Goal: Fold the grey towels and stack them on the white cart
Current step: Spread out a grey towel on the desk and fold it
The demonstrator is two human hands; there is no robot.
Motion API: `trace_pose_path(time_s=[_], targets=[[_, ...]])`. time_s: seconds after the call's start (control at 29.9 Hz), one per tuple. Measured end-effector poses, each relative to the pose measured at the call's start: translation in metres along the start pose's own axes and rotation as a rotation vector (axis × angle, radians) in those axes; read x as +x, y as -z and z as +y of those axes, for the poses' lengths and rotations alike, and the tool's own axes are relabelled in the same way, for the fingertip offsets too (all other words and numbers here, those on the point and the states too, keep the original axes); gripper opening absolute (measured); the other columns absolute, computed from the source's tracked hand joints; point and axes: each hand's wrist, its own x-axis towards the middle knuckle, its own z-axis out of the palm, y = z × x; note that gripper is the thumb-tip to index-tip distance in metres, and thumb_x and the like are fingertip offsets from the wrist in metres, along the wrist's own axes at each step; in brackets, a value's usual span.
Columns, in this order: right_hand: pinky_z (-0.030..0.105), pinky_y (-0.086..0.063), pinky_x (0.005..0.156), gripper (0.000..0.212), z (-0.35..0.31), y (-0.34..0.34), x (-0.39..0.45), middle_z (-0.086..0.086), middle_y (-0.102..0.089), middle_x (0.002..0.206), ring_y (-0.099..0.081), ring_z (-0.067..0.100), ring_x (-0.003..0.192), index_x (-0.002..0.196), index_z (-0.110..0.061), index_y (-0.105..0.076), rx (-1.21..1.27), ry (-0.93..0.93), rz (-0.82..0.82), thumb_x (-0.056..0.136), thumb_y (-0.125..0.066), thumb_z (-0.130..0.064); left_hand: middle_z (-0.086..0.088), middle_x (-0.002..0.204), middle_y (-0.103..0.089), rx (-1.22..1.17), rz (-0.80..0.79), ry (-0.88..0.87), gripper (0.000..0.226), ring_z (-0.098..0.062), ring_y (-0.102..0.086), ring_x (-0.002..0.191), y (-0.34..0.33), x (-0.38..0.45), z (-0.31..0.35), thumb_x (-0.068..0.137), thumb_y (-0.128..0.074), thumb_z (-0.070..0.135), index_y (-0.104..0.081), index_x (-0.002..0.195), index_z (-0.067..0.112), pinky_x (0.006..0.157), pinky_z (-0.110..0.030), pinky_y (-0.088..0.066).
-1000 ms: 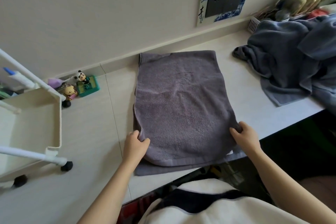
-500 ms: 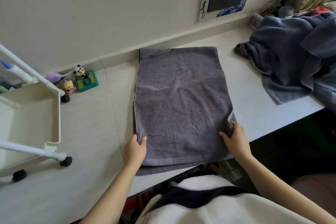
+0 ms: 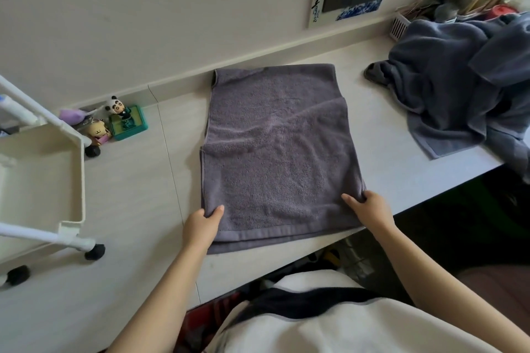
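- Grey terry cloth fills the centre of the frame: the grey towel (image 3: 278,152) lies flat on the white counter (image 3: 137,195), already doubled, a lower layer peeping out along its near hem.
- Left hand (image 3: 202,223) pinches the towel's near-left corner, thumb on top and fingers tucked under the edge.
- Right hand (image 3: 370,209) grips the near-right corner the same way, cloth bunched a little at the fingertips.
- A diagonal ripple runs across the upper half of the towel, so this fabric is soft and limp, with no stiffness of its own.
- By the look of it the towel is light and thick-piled, not slippery; it should drape wherever it is carried and keep whatever creases are left in.
- Best hold, judging from here: both near corners with all layers pinched together, otherwise the under layer may slide out of line in the next fold.
- Lifting from one corner alone would likely let the whole thing sag and come undone.
- The white cart (image 3: 43,175) stands at the left edge of the frame; the tray in view holds no towels.
- At the upper right a pile of blue-grey towels (image 3: 464,86) sits rumpled on the counter, waiting.
- Small figurines (image 3: 114,120) sit against the wall just beside the cart, well apart from the towel.
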Motion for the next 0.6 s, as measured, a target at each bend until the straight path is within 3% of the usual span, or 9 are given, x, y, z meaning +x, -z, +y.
trace_pose_path(time_s=[0.07, 0.17, 0.3, 0.4, 0.5, 0.6], targets=[[0.03, -0.032, 0.053, 0.034, 0.007, -0.004, -0.003, 0.006, -0.051, 0.069, -0.047, 0.022, 0.065, 0.072, -0.012, -0.047, 0.061, 0.033, 0.013, 0.089, -0.06, -0.038, -0.012, 0.092, -0.066, -0.047, -0.002, -0.012, 0.033, -0.032, -0.061, 0.093, 0.0, -0.005, -0.005, 0.09, -0.057, 0.038, -0.061, 0.088, 0.005, 0.08, -0.036, -0.047], [0.035, -0.039, 0.063, 0.024, 0.01, -0.003, -0.005, 0.007, -0.055, 0.078, -0.052, 0.026, 0.076, 0.086, -0.007, -0.054, 0.166, 0.076, 0.033, 0.093, -0.056, -0.03, -0.017, 0.101, -0.066, -0.034, 0.007, -0.042, 0.032, -0.034, -0.06, 0.098, 0.003, -0.007, -0.008, 0.093, -0.054, 0.032, -0.063, 0.097, 0.002, 0.078, -0.035, -0.043], [0.033, -0.031, 0.063, 0.023, 0.012, 0.001, -0.005, 0.002, -0.048, 0.071, -0.048, 0.026, 0.075, 0.086, -0.004, -0.049, 0.168, 0.104, 0.072, 0.095, -0.052, -0.025, -0.022, 0.094, -0.064, 0.068, 0.043, -0.105, 0.031, -0.037, -0.058, 0.092, 0.003, -0.011, -0.009, 0.094, -0.053, 0.029, -0.055, 0.081, 0.001, 0.069, -0.034, -0.037], [0.032, -0.027, 0.058, 0.023, 0.008, -0.002, -0.005, 0.0, -0.045, 0.068, -0.044, 0.024, 0.071, 0.083, -0.005, -0.046, 0.137, 0.139, 0.113, 0.094, -0.053, -0.023, -0.026, 0.088, -0.059, 0.13, 0.113, -0.179, 0.034, -0.041, -0.056, 0.087, -0.001, -0.01, -0.009, 0.092, -0.056, 0.026, -0.049, 0.072, 0.0, 0.072, -0.04, -0.04], [0.032, -0.028, 0.056, 0.021, 0.003, -0.007, -0.005, 0.003, -0.049, 0.071, -0.045, 0.025, 0.072, 0.082, -0.005, -0.046, 0.116, 0.139, 0.135, 0.094, -0.054, -0.02, -0.03, 0.094, -0.054, 0.182, 0.174, -0.238, 0.032, -0.042, -0.051, 0.092, -0.008, -0.011, -0.008, 0.09, -0.061, 0.02, -0.052, 0.078, -0.009, 0.078, -0.044, -0.039], [0.032, -0.032, 0.063, 0.019, 0.002, -0.009, -0.005, 0.013, -0.056, 0.085, -0.047, 0.027, 0.076, 0.086, -0.007, -0.046, 0.017, 0.123, 0.147, 0.095, -0.052, -0.022, -0.028, 0.101, -0.052, 0.236, 0.223, -0.263, 0.031, -0.043, -0.051, 0.095, -0.011, -0.012, -0.009, 0.09, -0.062, 0.02, -0.052, 0.088, -0.01, 0.076, -0.048, -0.041]])
